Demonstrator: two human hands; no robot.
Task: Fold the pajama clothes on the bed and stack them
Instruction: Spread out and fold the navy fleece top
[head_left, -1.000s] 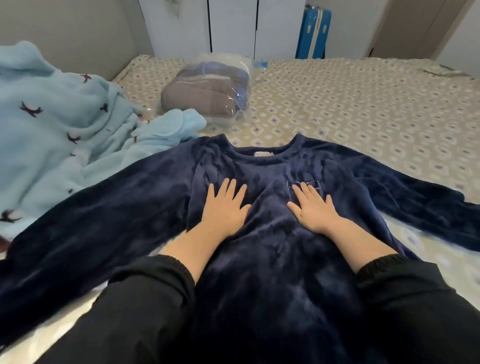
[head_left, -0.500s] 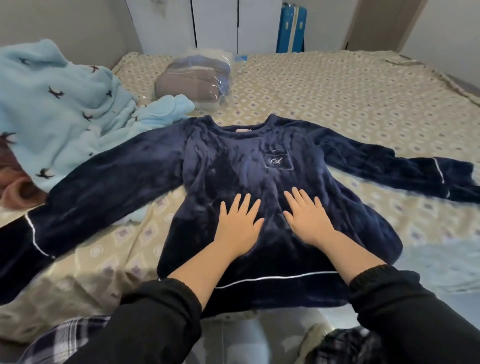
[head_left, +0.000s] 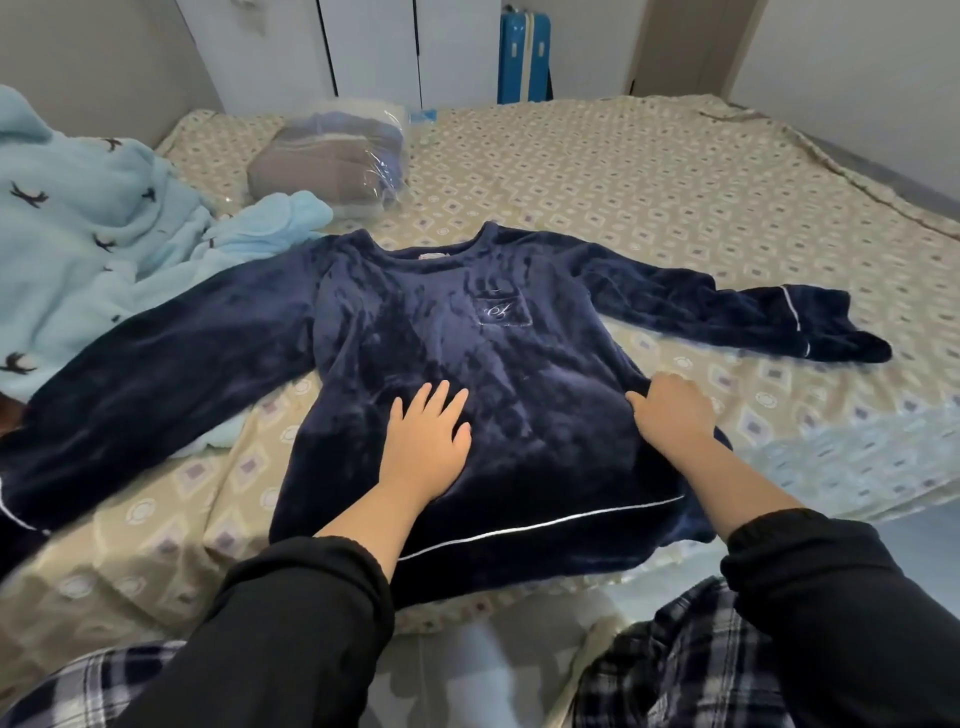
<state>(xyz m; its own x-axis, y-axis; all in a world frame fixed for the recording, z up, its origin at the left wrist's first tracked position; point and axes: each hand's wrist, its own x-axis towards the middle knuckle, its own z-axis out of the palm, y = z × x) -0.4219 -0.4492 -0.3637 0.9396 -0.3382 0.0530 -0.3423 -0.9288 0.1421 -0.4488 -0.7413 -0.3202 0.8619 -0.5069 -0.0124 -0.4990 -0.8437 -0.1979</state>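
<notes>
A navy fleece pajama top lies face up on the bed, both sleeves spread wide and a small chest pocket showing. My left hand rests flat on its lower front, fingers straight. At the top's right side edge my right hand has its fingers curled down over the fabric. A light blue fleece pajama garment with dark bird prints lies crumpled at the left, partly under the navy left sleeve.
A clear plastic bag of folded grey and blue fabric sits near the bed's far left. A blue suitcase stands by the white wardrobe behind the bed. The patterned sheet stretches away to the right.
My right hand has slid from the top's front to its right side edge and curled its fingers there. My left hand stays flat on the front. The view has pulled back.
</notes>
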